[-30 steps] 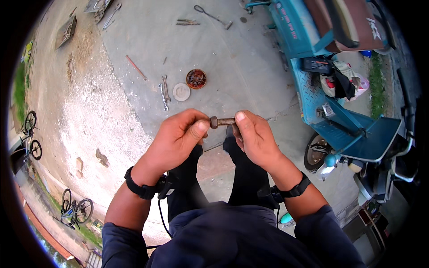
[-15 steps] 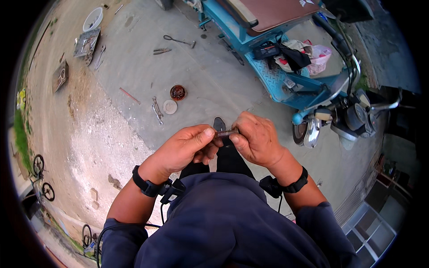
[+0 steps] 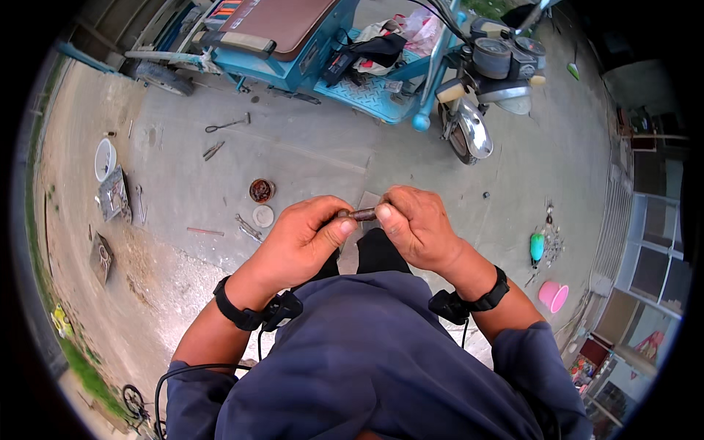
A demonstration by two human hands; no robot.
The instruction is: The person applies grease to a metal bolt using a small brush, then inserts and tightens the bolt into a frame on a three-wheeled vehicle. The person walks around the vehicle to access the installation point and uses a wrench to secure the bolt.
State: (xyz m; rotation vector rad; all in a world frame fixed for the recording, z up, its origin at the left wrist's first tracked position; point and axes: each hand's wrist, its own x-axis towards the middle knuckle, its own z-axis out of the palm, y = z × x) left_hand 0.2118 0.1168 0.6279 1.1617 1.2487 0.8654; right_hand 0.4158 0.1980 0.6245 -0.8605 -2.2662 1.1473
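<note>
A short, dark, stubby metal rod is held level in front of my body, between my two hands. My left hand pinches its left end between thumb and fingers. At the other end, the thumb and curled fingers of my right hand close on it. Only the middle of the rod shows; my fingertips cover both ends. On the concrete beyond my left hand stand an open tin of dark brown grease and a pale round lid, with wrenches beside them.
A blue cargo tricycle stands ahead. Pliers, a long-handled tool and a reddish rod lie on the ground. Left are a white basin and a metal tray; right, a green bottle and pink bucket.
My view has turned to the right, so the tricycle and tools sit further left and the bucket and bottle show. Both hands still grip the rod, with more of its middle exposed.
</note>
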